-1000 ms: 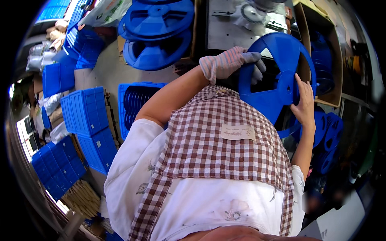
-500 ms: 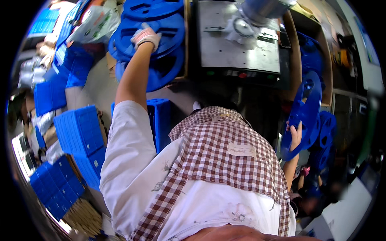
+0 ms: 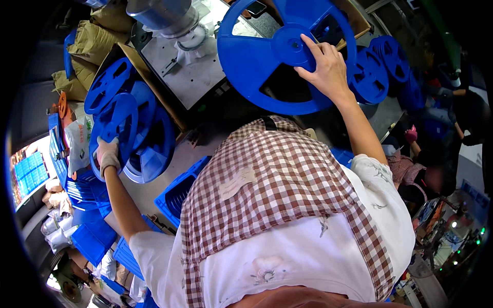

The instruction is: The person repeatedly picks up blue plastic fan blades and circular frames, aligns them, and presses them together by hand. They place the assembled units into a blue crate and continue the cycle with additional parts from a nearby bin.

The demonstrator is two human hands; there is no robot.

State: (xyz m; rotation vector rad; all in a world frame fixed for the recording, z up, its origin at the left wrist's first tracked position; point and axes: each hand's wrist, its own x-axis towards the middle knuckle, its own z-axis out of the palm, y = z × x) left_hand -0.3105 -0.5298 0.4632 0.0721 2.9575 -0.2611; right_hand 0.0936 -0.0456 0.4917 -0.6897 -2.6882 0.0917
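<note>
A large blue spoked reel (image 3: 251,54) is held up in front of me, over the right part of the metal-topped machine. My bare right hand (image 3: 326,69) grips it near its hub, with thumb and index finger apart at the centre and the other fingers partly hidden. On the left, my gloved left hand (image 3: 108,154) is closed at the near rim of another blue reel (image 3: 120,110). That reel lies tilted on a pile of similar reels (image 3: 154,149) beside a cardboard box wall; the fingertips are partly hidden.
The machine's metal plate (image 3: 197,77) carries a shiny cylinder (image 3: 164,18). More blue reels (image 3: 370,74) are stacked at the right. A co-worker's pink-gloved hand (image 3: 411,134) shows farther right. A blue crate (image 3: 179,192) stands by my left side, and brown sacks (image 3: 97,43) lie far left.
The view has turned rightward. My right hand has brought its reel up from low on my right to in front of me. My left hand has shifted to a reel's near rim.
</note>
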